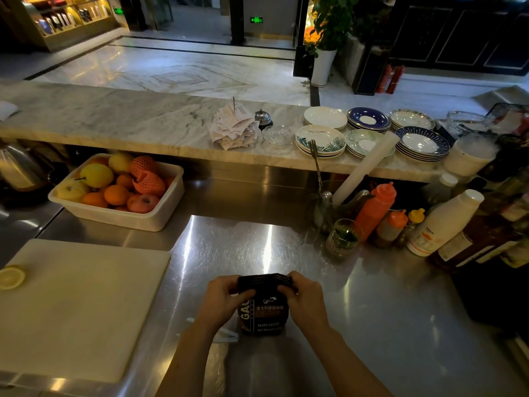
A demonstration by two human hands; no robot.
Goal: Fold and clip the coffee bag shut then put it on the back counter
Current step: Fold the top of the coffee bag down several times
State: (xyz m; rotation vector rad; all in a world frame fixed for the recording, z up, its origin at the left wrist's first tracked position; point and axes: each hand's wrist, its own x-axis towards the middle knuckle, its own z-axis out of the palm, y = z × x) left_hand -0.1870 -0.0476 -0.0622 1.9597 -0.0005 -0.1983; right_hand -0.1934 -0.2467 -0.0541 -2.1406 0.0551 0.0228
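A dark coffee bag (266, 313) with white lettering stands upright on the steel worktop (357, 310), close to me. Its top edge is bent over toward me. My left hand (221, 295) pinches the folded top at its left corner. My right hand (307, 296) pinches it at the right corner. A small pale object (226, 335) lies on the steel just left of the bag's base, partly hidden by my left forearm; I cannot tell whether it is the clip.
A white cutting board (86, 305) with a lemon half (11, 277) lies at the left. A white tub of fruit (120, 190) stands behind it. Squeeze bottles (378, 210) and sauce bottles crowd the right. The raised marble counter (128, 121) behind holds stacked plates (372, 133) and receipts.
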